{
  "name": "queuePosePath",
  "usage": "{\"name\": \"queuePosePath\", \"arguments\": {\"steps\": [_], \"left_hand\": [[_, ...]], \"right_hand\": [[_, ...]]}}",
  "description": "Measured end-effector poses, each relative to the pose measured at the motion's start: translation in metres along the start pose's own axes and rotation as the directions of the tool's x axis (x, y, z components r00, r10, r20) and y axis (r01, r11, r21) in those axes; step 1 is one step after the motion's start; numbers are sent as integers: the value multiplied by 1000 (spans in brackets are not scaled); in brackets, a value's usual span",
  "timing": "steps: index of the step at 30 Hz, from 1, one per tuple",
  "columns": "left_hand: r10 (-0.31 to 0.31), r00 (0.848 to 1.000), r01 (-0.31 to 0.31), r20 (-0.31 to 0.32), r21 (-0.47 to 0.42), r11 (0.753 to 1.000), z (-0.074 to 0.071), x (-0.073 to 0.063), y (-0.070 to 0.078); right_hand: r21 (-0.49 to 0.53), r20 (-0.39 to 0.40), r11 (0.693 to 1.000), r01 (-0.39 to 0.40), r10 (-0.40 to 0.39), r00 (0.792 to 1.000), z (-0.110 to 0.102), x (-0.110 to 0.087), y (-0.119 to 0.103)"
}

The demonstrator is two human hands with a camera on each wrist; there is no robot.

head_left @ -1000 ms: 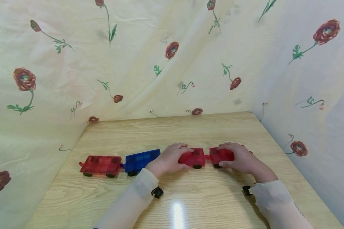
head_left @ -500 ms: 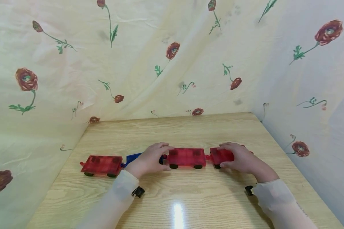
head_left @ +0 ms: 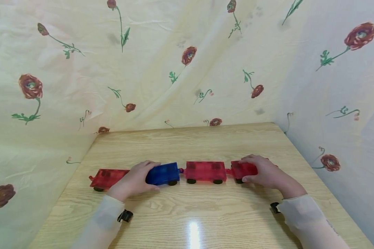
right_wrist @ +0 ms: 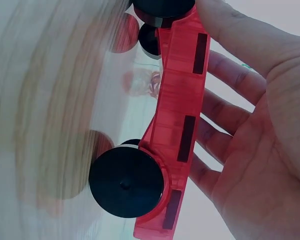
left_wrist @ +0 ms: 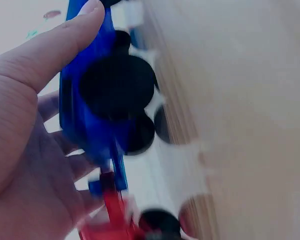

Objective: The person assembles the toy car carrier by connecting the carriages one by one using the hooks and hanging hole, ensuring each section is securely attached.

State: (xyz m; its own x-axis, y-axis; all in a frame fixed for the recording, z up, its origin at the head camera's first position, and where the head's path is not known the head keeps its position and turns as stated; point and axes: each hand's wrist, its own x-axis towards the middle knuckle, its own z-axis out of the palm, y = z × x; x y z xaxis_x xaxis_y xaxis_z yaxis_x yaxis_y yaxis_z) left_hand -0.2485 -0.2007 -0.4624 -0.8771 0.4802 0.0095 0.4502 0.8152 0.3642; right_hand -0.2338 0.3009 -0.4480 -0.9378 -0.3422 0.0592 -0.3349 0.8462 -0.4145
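Note:
Several translucent plastic toy train cars with black wheels form a row, linked by couplings. In the head view my left hand (head_left: 134, 181) straddles the blue train car (head_left: 163, 174), thumb on the near side and fingers on the far side. The left wrist view shows the thumb (left_wrist: 72, 42) lying against that blue side. At the right end my right hand (head_left: 265, 173) grips a red train car (head_left: 244, 168) across its width, hiding its right part. Between the hands stands another red train car (head_left: 205, 171). A leftmost red train car (head_left: 107, 177) is partly covered by my left hand.
The cars stand on a wood-grain table (head_left: 174, 221), which reflects a bright light strip near the front. A flower-patterned cloth (head_left: 162, 69) hangs behind the table and along both sides. Black wrist cameras protrude below each cuff.
My left hand has slid left along the row, from the middle red train car to the blue one, uncovering the middle car. My right hand stays on its red train car.

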Motion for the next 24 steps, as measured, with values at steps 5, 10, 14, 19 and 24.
{"name": "queuePosePath", "arguments": {"steps": [5,10,14,19,24], "left_hand": [[-51,999,51,11,-12,999,-4,-13,-13],[-56,998,57,14,-24,998,-8,-19,-16],[-47,999,48,17,-41,998,-8,-20,-18],[-23,1000,23,4,-39,999,-8,-19,-22],[-1,1000,1,-10,-22,1000,-9,-19,-24]], "right_hand": [[15,10,1000,-20,19,1000,-1,-1,3],[34,18,999,-23,22,1000,-1,-1,3],[35,18,999,-9,9,1000,0,1,4],[36,29,999,-22,21,999,-2,1,4],[40,42,999,-16,14,999,-4,1,4]]}}
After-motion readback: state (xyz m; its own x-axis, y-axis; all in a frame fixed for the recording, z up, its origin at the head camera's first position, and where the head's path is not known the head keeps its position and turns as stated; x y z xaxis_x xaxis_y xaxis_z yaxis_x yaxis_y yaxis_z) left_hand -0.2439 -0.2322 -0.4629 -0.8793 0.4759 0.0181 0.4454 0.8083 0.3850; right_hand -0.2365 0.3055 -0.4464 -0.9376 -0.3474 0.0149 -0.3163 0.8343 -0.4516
